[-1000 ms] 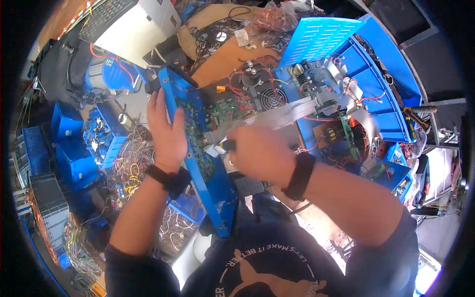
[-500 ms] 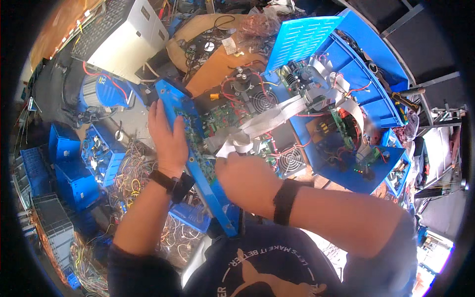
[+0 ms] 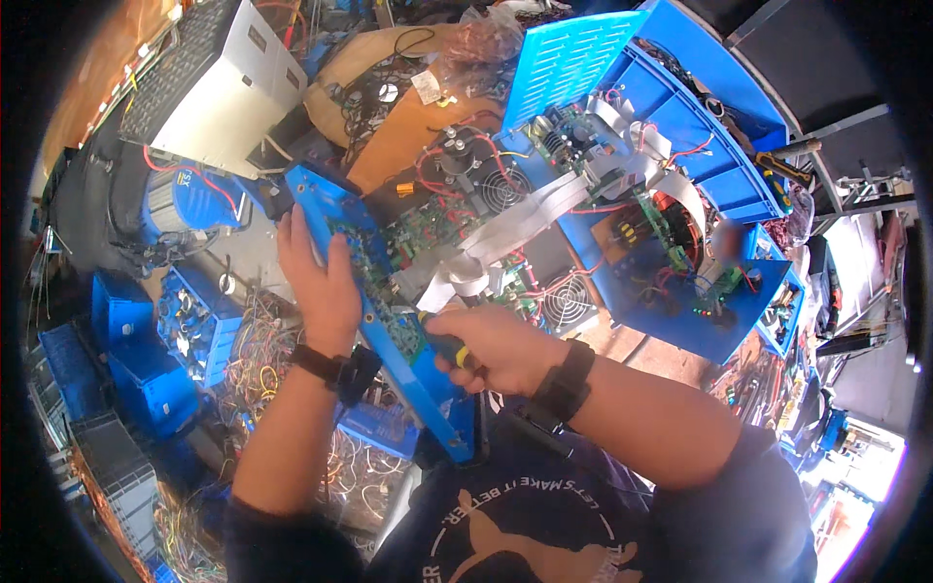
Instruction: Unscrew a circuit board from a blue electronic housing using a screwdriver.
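My left hand (image 3: 326,301) grips the edge of a tilted blue metal panel (image 3: 428,408), its fingers on the outer side and its thumb near the board. A green circuit board (image 3: 367,264) is fixed along the inner face of that panel. My right hand (image 3: 510,345) is closed round a screwdriver (image 3: 453,350) with a black and yellow handle, held against the board side of the panel; its tip cannot be made out clearly. A wide grey ribbon cable (image 3: 530,221) runs from this board across the opened electronic unit. Beside it sit cooling fans (image 3: 567,299) and red wires.
A slotted blue cover (image 3: 573,63) stands upright at the back, next to a blue crate (image 3: 695,126). A white metal cabinet (image 3: 228,92) rises at the far left. Blue bins (image 3: 151,374) and heaps of tangled wires (image 3: 267,355) lie to the left.
My right hand has turned and shifted slightly, so the screwdriver handle in it now shows. My left hand still grips the panel. The whole view has shifted slightly.
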### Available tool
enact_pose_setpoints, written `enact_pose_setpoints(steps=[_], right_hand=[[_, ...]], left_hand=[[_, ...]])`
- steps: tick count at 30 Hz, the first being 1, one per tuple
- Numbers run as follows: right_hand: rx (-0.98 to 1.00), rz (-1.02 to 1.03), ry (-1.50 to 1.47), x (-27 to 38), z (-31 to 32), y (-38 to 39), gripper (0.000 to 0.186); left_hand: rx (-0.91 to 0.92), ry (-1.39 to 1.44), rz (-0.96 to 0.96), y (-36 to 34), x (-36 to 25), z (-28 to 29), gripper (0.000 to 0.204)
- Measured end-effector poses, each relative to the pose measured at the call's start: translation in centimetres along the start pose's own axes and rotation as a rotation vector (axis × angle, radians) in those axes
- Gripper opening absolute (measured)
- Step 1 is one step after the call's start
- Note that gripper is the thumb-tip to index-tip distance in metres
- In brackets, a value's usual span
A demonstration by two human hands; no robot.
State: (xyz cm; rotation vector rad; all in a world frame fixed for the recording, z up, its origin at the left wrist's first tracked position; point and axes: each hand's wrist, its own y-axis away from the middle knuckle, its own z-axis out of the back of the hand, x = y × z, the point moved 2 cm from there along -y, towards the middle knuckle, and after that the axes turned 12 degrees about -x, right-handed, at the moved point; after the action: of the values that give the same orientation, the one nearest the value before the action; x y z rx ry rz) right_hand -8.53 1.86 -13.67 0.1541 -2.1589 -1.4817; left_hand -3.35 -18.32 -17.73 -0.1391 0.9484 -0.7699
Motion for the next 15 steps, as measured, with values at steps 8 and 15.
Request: enact_pose_setpoints(steps=[8,15], right_hand=[[0.014,0.916,1.328,-1.3,-2.0,-1.0,0.024],[-0.274,1.009,1.252,-1.4,-2.3,0.3,0.032]], left_hand=[[-0.007,0.079,-0.01,-0.2,-0.1,-0.1,0.059],[-0.013,0.129,-0.039,-0.2,0.3,-0.4,0.058]])
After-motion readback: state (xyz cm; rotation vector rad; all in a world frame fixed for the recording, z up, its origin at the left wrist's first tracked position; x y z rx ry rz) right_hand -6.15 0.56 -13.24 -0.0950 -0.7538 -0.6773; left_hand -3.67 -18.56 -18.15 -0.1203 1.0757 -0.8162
